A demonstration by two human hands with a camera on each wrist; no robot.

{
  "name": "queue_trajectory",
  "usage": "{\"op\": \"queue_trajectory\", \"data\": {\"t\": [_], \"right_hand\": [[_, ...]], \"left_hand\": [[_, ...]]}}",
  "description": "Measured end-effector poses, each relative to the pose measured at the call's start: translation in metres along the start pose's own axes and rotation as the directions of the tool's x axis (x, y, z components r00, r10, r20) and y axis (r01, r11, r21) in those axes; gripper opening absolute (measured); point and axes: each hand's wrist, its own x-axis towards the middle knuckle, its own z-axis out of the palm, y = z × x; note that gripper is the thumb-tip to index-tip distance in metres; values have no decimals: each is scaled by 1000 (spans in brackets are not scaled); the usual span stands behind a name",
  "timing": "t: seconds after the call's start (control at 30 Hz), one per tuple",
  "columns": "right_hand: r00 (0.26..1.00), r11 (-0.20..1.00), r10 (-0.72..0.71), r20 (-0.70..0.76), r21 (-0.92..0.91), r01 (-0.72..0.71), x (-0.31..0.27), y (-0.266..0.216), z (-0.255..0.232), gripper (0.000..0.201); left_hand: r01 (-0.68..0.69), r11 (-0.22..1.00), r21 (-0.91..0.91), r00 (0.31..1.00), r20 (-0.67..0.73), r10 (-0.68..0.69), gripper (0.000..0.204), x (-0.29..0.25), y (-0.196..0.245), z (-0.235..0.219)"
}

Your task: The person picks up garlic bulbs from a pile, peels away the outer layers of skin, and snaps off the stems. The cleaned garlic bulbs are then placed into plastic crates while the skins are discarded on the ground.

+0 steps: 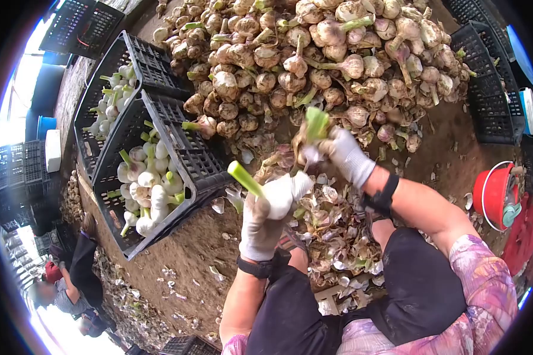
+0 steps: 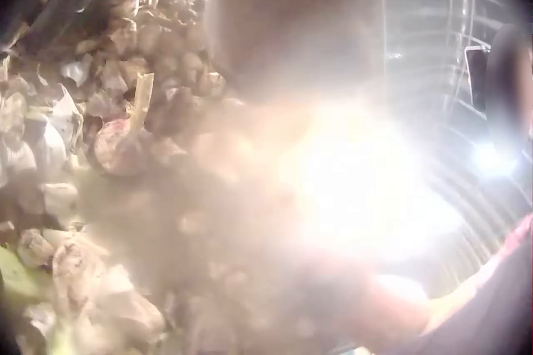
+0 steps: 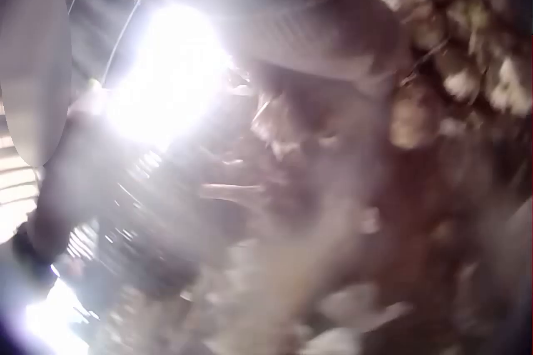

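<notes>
In the head view my gloved left hand (image 1: 256, 229) grips a white garlic bulb (image 1: 277, 196), its cut green stem angled up and to the left. My gloved right hand (image 1: 349, 158), up and to the right of it, pinches a garlic stem (image 1: 317, 123) with a green end and dry brownish husk hanging beside it. Motion blurs that stem, and I cannot tell if a bulb is attached. Below both hands lies a heap of peeled garlic skins (image 1: 331, 222). Glare and blur hide most of the work in both wrist views; the right glove (image 3: 308, 34) crosses the top of its view.
A large pile of unpeeled garlic (image 1: 314, 53) spreads ahead. Two black crates at left, the nearer crate (image 1: 186, 148) included, hold white bulbs (image 1: 151, 189). At right stand a red bucket (image 1: 491, 195) and another black crate (image 1: 488, 89). A person (image 1: 71, 284) sits at far left.
</notes>
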Motion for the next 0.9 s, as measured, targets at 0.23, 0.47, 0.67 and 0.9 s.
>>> {"op": "queue_trajectory", "data": {"t": [0.23, 0.47, 0.67, 0.9], "right_hand": [[512, 41, 657, 554, -705, 708, -46, -13, -20, 59], [830, 867, -244, 502, -270, 418, -49, -25, 40, 37], [864, 911, -232, 446, -212, 354, -54, -22, 51, 13], [723, 349, 105, 683, -706, 616, -44, 2, 22, 26]], "left_hand": [[-64, 998, 20, 997, 53, 63, 81, 0, 16, -14], [-167, 937, 305, 985, 18, 170, 64, 3, 11, -5], [-128, 892, 434, 941, -229, 247, 44, 7, 1, 2], [-146, 977, -156, 984, 81, 160, 58, 9, 5, 5]]}}
